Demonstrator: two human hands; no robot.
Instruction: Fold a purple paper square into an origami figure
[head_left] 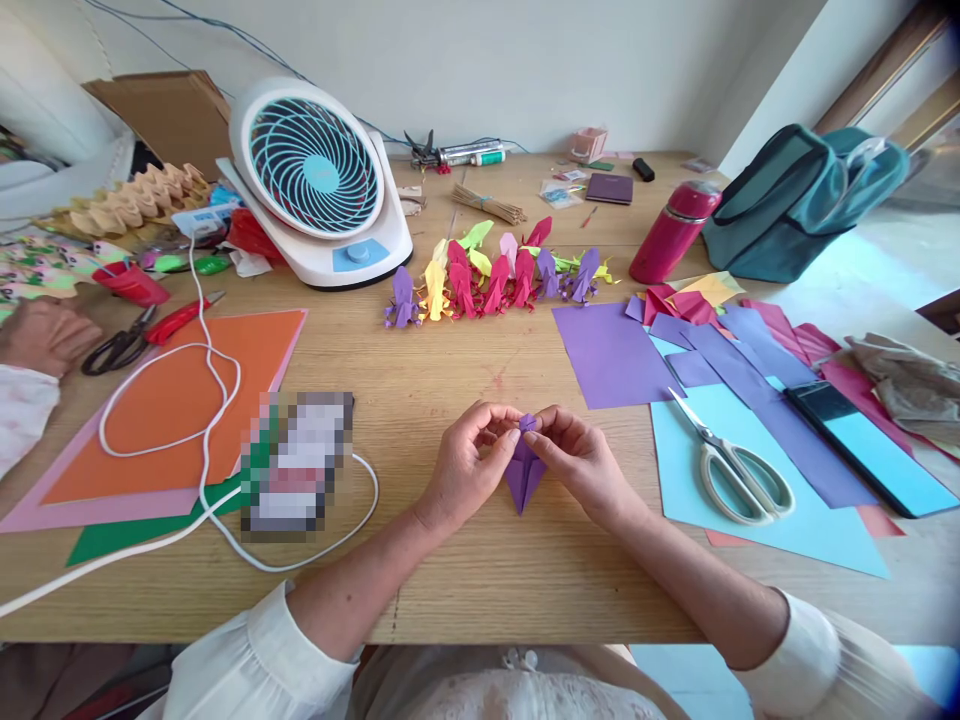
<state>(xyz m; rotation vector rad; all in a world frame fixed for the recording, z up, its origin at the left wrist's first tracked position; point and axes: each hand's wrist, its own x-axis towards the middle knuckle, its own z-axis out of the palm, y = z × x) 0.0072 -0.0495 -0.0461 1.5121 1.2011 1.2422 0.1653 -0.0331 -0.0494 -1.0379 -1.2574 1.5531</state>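
At the far left, a co-worker's hand (51, 335) is near black-handled scissors (112, 352). A white cable (209, 346) loops over an orange paper sheet (161, 400), with a desk fan (322, 175) behind. The left hand (471, 460) pinches the upper end of a purple folded paper (525, 482), nearer than the origami figures (495, 285) and pointing toward the person. The right hand (581, 460) pinches that same end. Farther right, white-handled scissors (739, 475) lie on a light blue sheet (787, 540), near a smartphone (870, 445).
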